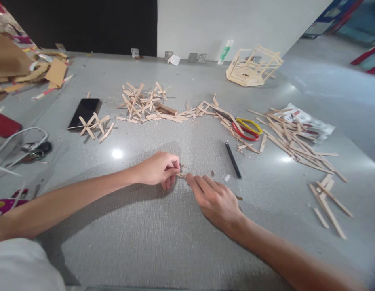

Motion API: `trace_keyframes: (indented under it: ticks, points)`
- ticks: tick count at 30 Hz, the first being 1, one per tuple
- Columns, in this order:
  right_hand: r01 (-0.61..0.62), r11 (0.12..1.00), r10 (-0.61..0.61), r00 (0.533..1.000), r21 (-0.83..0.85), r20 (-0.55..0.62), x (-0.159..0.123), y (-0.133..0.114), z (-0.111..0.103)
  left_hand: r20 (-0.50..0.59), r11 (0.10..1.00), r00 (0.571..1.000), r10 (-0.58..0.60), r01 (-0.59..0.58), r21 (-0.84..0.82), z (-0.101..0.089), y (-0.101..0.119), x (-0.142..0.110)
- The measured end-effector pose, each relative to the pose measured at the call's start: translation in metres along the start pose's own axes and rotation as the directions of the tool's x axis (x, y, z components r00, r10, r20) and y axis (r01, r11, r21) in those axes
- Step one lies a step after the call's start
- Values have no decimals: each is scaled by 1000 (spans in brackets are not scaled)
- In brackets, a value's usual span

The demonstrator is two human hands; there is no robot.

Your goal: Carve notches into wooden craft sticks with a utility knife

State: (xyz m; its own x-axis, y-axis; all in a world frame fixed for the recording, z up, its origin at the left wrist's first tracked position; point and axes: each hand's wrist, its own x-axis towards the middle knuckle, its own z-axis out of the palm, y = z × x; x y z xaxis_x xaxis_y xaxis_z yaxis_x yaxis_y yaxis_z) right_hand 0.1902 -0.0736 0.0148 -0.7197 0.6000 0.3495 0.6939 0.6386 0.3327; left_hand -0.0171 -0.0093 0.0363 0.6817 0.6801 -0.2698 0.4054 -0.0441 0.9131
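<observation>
My left hand [160, 169] pinches a small piece of wooden craft stick [182, 176] just above the grey table. At the piece's other end my right hand [216, 198] has its fingers closed on it, palm down. Most of the wood is hidden by the fingers. Another thin bit of wood [183, 165] shows beside the left fingertips. From behind the right hand pokes the tip of a thin brownish thing [239, 198], too covered to name. A black pen [233, 160] lies beyond the right hand, with a small white scrap [227, 177] nearby.
Loose craft sticks [292, 139] and star-shaped stick pieces [142, 101] lie across the table. Scissors [246, 129] with red and yellow handles rest among them. A phone [84, 113] is at left, a wooden frame model [254, 68] at the back right, cardboard [57, 72] far left.
</observation>
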Motion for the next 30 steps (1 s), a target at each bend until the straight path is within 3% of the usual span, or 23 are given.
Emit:
trace_keyframes:
  ticks: [7, 17, 21, 24, 26, 28, 30]
  points:
    - [7, 998, -5, 999, -60, 37, 7, -5, 0, 11, 1000, 999, 31, -30, -4, 1, -1, 2]
    - [-39, 999, 39, 999, -6, 19, 4, 2, -2, 3, 1000, 1000, -12, 12, 16, 1, 6, -2]
    - [-69, 997, 68, 997, -24, -41, -2, 9, -11, -140, 994, 990, -2, 17, 104, 3, 19, -10]
    - [-181, 974, 200, 969, 134, -144, -5, 16, -18, -377, 952, 919, 119, 2, 307, 1, 23, -13]
    - [-318, 831, 416, 899, 456, -133, -4, 21, -22, -435, 898, 853, 289, -85, 431, 1, 24, -15]
    - [-388, 464, 592, 805, 796, 47, -1, 24, -26, -430, 815, 772, 468, -188, 549, 5, 24, -17]
    - [-344, 50, 598, 762, 937, 248, 3, 25, -30, -382, 727, 705, 598, -276, 629, 12, 24, -20]
